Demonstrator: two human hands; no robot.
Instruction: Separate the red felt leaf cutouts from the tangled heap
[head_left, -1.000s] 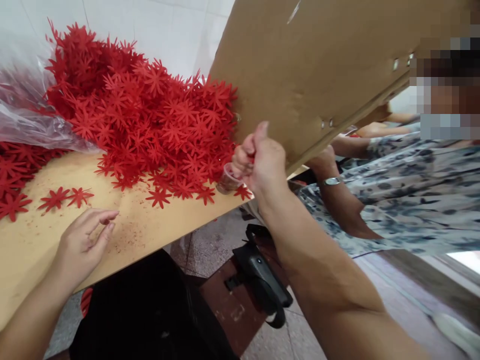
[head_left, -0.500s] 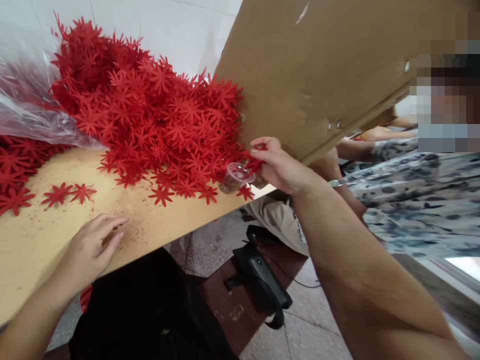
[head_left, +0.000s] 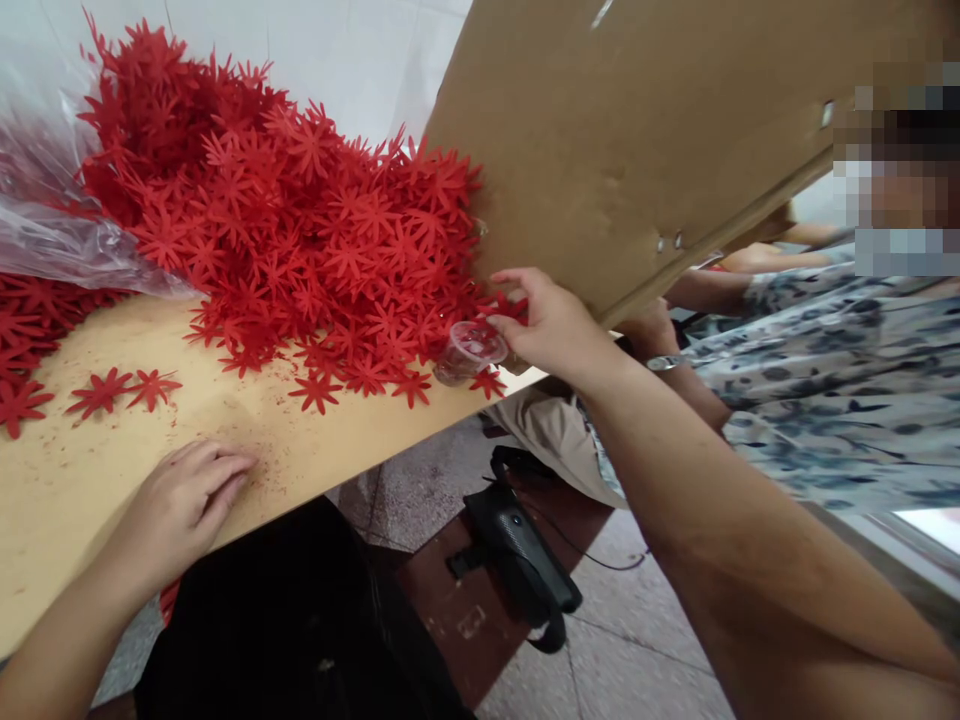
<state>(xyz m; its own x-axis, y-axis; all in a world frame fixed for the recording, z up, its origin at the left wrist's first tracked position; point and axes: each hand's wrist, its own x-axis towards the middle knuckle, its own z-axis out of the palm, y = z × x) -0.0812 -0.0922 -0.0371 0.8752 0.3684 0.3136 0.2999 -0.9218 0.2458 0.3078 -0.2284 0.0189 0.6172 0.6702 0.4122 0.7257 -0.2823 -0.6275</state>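
My right hand [head_left: 541,318] is at the right end of a heap of red flower-shaped cutouts [head_left: 322,230], next to a clear plastic cup [head_left: 469,350]. Its index finger and thumb are apart. Red petals show between them, without a visible grip. Near the table's front edge, my left hand [head_left: 191,500] rests with fingers curled and the thumb against them; nothing shows in it. Between the hands, single red cutouts [head_left: 315,390] lie in front of the heap. Another red cutout [head_left: 487,382] is beside the cup.
A large cardboard panel [head_left: 600,150] stands behind the right hand. A clear plastic bag [head_left: 90,240] lies at the left over more red cutouts. Beyond the panel sits another person in a patterned garment [head_left: 817,400]. A black bag [head_left: 517,550] is below the table edge.
My right hand has opened its thumb and index finger and turned slightly; the red piece between them sits differently. My left thumb and fingers have closed together. The view has shifted a little.
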